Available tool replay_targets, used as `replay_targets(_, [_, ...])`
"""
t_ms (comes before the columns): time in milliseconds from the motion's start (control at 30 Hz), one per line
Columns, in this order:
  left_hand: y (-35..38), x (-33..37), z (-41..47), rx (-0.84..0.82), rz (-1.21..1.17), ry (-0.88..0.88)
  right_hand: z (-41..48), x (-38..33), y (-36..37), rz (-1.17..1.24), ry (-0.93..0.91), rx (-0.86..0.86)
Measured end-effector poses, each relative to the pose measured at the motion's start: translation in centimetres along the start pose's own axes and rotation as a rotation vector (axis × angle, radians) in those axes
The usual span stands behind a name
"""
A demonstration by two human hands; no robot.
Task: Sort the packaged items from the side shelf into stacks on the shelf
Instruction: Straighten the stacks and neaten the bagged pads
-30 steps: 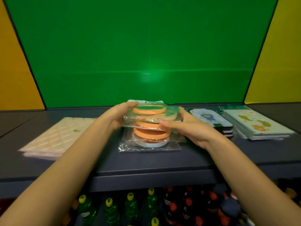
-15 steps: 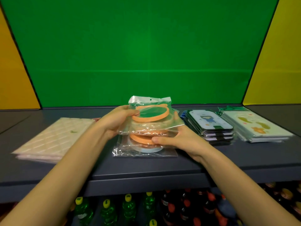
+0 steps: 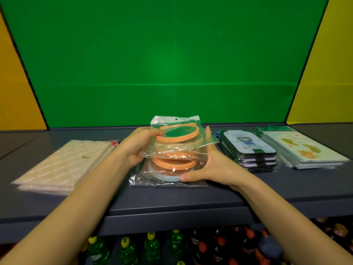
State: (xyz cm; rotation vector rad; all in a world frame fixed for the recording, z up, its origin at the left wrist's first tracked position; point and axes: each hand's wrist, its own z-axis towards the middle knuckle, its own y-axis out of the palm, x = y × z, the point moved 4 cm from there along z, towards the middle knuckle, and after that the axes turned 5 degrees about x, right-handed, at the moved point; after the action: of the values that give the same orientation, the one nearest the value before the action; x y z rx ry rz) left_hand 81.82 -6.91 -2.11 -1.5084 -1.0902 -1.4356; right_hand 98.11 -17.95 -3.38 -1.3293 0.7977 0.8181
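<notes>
Tilted up since a second ago, the clear-bagged orange ring packet [image 3: 172,133] is pinched in the grip of the left hand [image 3: 136,148], the right hand [image 3: 214,167] clasping the stack of matching packets [image 3: 168,164] beneath, likely squaring it.

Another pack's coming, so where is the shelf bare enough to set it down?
Bare shelf: the gap between the quilted packs and the ring-pack stack, plus the front strip. Crowded rightward: cartoon-case stack and pale card packs sit close together.

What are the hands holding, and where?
The stack of clear plastic bags of orange rings: left hand pinches the top bag at its left edge, right hand cups its right side.
</notes>
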Motion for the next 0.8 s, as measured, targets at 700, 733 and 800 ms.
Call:
replay_targets(700, [-0.2,0.7,-0.4,0.065,-0.04,0.1,2.2,0.0,-0.6,0.15,-0.109,-0.028])
replay_targets(733, [0.0,0.7,-0.5,0.056,-0.047,0.104,2.1,0.0,-0.6,0.178,-0.142,-0.044])
replay_targets(800, [0.1,0.6,-0.8,0.048,-0.04,0.109,2.2,-0.3,-0.5,0.215,-0.173,-0.022])
